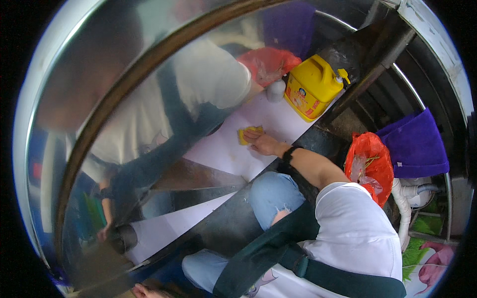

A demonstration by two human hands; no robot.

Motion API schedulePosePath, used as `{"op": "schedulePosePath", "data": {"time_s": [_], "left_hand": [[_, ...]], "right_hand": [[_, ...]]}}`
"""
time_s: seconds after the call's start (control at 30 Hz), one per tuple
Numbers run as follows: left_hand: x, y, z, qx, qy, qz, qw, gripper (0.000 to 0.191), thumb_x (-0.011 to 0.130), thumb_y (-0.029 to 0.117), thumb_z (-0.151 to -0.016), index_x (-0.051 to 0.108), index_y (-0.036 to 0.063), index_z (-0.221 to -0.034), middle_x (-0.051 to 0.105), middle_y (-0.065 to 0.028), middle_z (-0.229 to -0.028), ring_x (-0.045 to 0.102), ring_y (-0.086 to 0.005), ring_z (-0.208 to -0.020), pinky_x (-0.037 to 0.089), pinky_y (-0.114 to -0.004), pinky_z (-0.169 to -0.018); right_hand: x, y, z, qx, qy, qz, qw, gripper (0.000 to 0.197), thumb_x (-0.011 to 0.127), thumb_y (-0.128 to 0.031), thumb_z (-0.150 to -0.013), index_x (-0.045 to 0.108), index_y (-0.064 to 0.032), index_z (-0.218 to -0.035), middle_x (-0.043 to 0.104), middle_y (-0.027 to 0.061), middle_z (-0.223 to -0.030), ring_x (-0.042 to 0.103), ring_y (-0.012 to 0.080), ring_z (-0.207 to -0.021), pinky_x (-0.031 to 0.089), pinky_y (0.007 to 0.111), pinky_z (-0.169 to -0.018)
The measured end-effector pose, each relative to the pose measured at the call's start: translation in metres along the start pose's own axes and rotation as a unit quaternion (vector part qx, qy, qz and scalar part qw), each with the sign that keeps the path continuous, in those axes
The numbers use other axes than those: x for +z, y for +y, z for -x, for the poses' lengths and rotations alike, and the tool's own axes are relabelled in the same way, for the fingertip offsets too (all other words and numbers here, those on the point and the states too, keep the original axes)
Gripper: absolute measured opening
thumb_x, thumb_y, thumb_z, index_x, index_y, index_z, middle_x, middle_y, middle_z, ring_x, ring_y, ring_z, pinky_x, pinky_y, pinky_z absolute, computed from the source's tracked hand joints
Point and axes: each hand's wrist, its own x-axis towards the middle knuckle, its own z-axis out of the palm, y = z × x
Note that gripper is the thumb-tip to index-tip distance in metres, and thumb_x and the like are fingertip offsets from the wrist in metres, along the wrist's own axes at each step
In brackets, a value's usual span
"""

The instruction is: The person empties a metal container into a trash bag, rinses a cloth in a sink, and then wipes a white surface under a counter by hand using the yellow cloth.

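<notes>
My right hand [262, 143] lies on a yellow sponge [250, 135], its fingers pressing it against a white board [257, 164]. A dark band circles that wrist. Past the hand stands a yellow jug [311, 89] with a pump top and a printed label. Close beside the jug is a small grey bottle [275, 91]. At the bottom edge, only part of my left hand [143, 291] shows, by a brownish panel, and its grip is cut off by the frame.
A shiny metal panel [141, 123] on the left mirrors my body. To the right hang a red plastic bag [369, 164] with scraps and a purple cloth [415, 145] on a metal rail. A white drain pipe [401, 212] runs below. My knee [275, 197] borders the dark front edge.
</notes>
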Motion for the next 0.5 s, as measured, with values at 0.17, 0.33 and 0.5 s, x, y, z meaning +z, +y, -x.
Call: {"op": "schedulePosePath", "data": {"time_s": [0.17,0.33,0.5], "left_hand": [[0.001,0.005,-0.002,0.007,-0.007,-0.018,1.0,0.033,0.06,0.028,-0.088,0.062,-0.0037,-0.078,0.062,-0.015,-0.074,0.056,-0.0241,-0.069,0.045,-0.034,-0.069],[-0.003,0.007,0.0,0.021,0.005,-0.01,1.0,0.033,0.06,0.028,-0.088,0.062,-0.0041,-0.079,0.063,-0.0153,-0.075,0.056,-0.0253,-0.069,0.045,-0.035,-0.069],[0.001,0.02,0.0,0.026,-0.01,-0.003,1.0,0.032,0.059,0.026,-0.089,0.061,-0.0048,-0.078,0.062,-0.0163,-0.074,0.056,-0.0267,-0.069,0.045,-0.036,-0.069]], "right_hand": [[-0.01,0.041,-0.027,0.199,0.114,-0.25,0.941,0.027,0.047,-0.018,-0.085,0.059,-0.0004,-0.101,0.061,0.0203,-0.102,0.054,0.032,-0.103,0.043,0.041,-0.088],[0.019,-0.007,-0.032,0.092,-0.119,-0.05,0.987,0.028,0.048,-0.017,-0.084,0.059,-0.0005,-0.104,0.057,0.0217,-0.114,0.05,0.0345,-0.111,0.041,0.044,-0.091],[-0.012,0.067,-0.002,0.08,0.082,0.004,0.993,0.046,0.052,-0.024,-0.084,0.048,-0.0074,-0.127,0.044,0.0153,-0.134,0.036,0.035,-0.126,0.027,0.044,-0.106]]}}
